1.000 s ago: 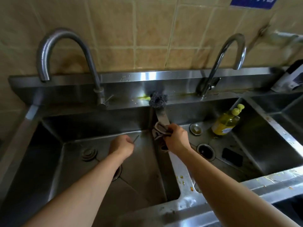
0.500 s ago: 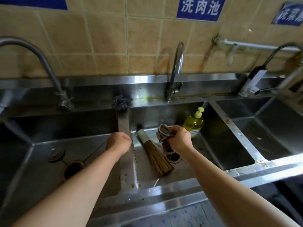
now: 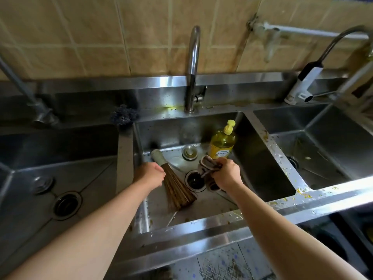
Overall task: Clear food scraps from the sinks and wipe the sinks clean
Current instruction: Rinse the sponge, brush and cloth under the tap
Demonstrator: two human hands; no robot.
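Three steel sinks stand in a row. Over the middle sink (image 3: 262, 158), my right hand (image 3: 226, 173) is shut on a grey-brown rag (image 3: 207, 165) above the open drain (image 3: 194, 180). My left hand (image 3: 150, 174) is a closed fist with nothing seen in it, hovering at the sink's left wall above a brown bamboo brush (image 3: 177, 190) that lies on the sink floor. Yellow food scraps (image 3: 302, 191) dot the front rim and the divider to the right sink (image 3: 331, 150). The left sink (image 3: 60, 178) has an open drain (image 3: 66, 205).
A yellow dish-soap bottle (image 3: 222, 141) stands at the back of the middle sink beside a metal drain plug (image 3: 189, 152). A dark steel-wool scourer (image 3: 124, 116) sits on the back ledge. A faucet (image 3: 192, 67) rises behind the middle sink; a white faucet heater (image 3: 302, 81) is at right.
The view has shifted right, centring the middle sink. Both hands moved with it: my left hand now hangs over the brush, my right hand with the rag stays above the drain.
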